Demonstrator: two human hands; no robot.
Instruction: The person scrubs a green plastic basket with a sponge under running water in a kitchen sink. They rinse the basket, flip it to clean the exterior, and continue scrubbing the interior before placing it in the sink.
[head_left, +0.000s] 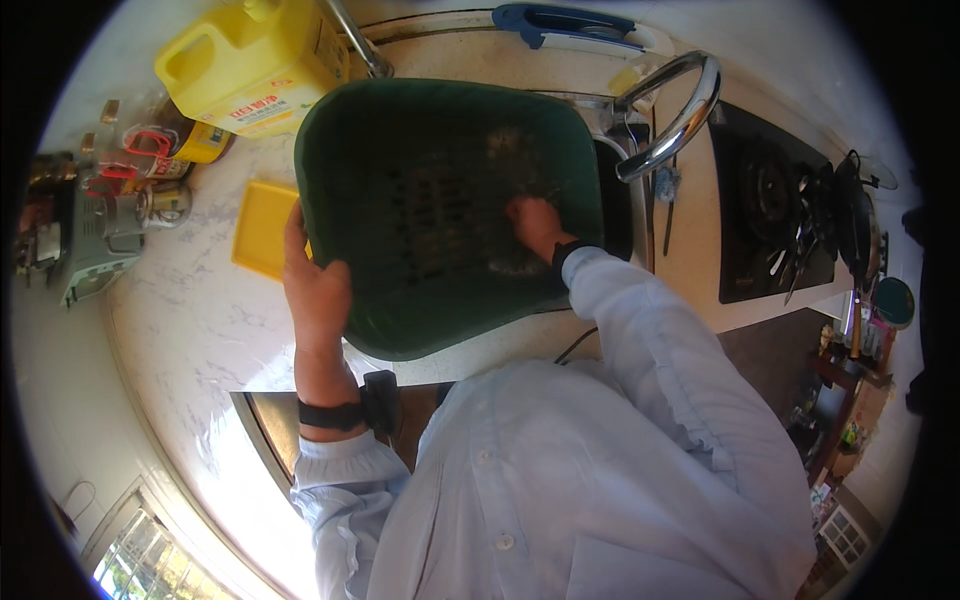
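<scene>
A dark green plastic basket (450, 319) with slots in its bottom is tilted over the counter and the sink, its inside facing me. My left hand (319, 296) grips its left rim, thumb on the near side and fingers behind. Inside the basket, my right hand (536, 225) is curled close to the bottom, towards the right wall. Whether its fingers hold something is hidden by blur and shade. Pale, foam-like patches show on the basket's bottom above and below this hand. Part of the dark sink basin (616, 206) appears past the basket's right rim.
A curved chrome faucet (675, 124) rises right of the basket, with a black gas stove (765, 217) beyond. On the marbled counter (172, 292) are a yellow square plastic tray (261, 229), a large yellow jug (247, 75) and several bottles. A blue-and-white object (577, 30) lies behind the basket.
</scene>
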